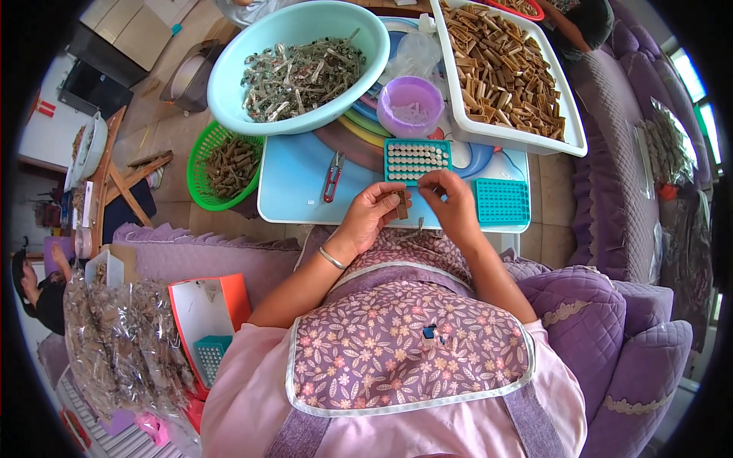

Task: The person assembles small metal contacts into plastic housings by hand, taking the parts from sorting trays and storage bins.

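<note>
My left hand (372, 214) pinches a small brown rectangular piece (402, 204) at the near edge of the light blue table (298, 179). My right hand (450, 200) meets it from the right, fingertips on the same piece. Just beyond my fingers lies a teal grid tray (417, 159) filled with small white pieces. A second, unfilled teal grid tray (502, 201) sits to the right of my right hand. Small red scissors (333, 179) lie left of my hands.
A big pale blue basin (229, 76) of silvery bits, a purple bowl (389, 103), a white tray (511, 136) of brown pieces and a green basket (200, 179) surround the table. Purple cushions (611, 305) lie at my right, bagged goods (122, 343) at my left. Another person (34, 286) sits far left.
</note>
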`<action>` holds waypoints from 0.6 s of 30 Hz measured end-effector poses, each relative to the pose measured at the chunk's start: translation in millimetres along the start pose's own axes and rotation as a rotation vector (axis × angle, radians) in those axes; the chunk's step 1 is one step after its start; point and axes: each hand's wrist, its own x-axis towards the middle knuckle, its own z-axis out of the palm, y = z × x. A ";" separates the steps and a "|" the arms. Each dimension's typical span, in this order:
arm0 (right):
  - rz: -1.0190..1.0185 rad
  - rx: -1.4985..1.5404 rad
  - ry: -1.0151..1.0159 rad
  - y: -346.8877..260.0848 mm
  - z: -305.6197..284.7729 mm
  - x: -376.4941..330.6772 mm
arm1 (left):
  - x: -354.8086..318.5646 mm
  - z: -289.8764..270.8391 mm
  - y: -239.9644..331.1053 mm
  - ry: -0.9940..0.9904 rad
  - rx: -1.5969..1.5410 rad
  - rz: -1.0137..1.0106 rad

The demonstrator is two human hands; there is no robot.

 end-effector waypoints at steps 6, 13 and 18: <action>0.070 0.087 -0.069 -6.7 13.7 -13.4 | -0.8 1.9 -1.9 -0.005 0.093 -0.010; -0.156 -0.246 -0.088 -16.6 7.8 -13.2 | 1.7 -0.3 -8.0 -0.058 0.185 0.059; -0.280 -0.371 -0.182 -17.1 3.9 -15.3 | 2.3 1.5 -4.4 -0.096 0.239 0.053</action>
